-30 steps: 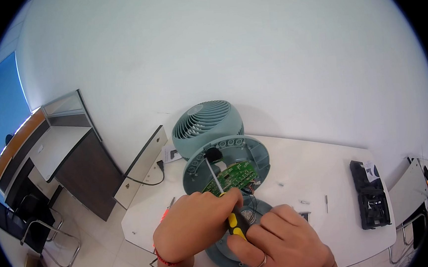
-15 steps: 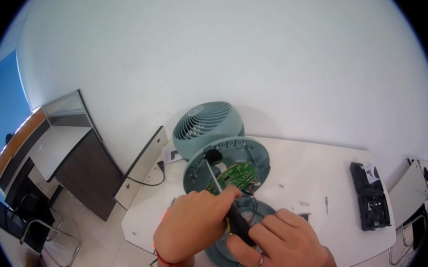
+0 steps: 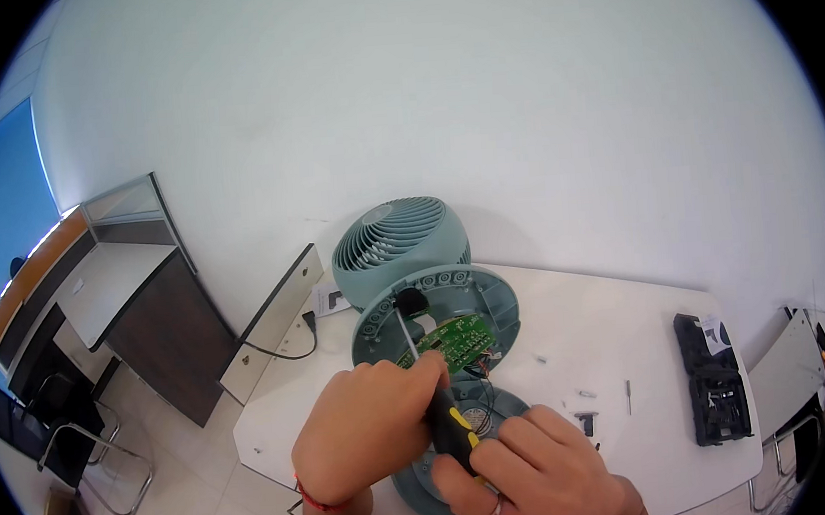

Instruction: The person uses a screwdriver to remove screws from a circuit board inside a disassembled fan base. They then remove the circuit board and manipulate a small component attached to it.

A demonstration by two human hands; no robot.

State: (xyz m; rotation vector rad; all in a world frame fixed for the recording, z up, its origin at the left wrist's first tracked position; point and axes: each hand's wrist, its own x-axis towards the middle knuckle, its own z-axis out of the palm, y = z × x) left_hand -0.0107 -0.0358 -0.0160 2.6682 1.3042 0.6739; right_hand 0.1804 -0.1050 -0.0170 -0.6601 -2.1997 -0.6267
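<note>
Right hand (image 3: 553, 468) clasps screwdriver (image 3: 451, 425); left hand (image 3: 362, 426) grips its front; tip (image 3: 400, 316) apparently meets casing (image 3: 456, 298).

Legible lettering: none that I can read from here. Item: white leaflet (image 3: 331, 299), near far-left corner of tabletop (image 3: 637, 318); print too small. Item: pale paper (image 3: 715, 334) on black tool case (image 3: 703, 407), near right edge; illegible to me. Item: green circuit board (image 3: 459, 338); pale marks, too fine.

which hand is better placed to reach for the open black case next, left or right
Probably the right hand: it is nearer the black case, which lies to its right. The left hand is farther away. Both grip the screwdriver, so the right would need freeing.
</note>
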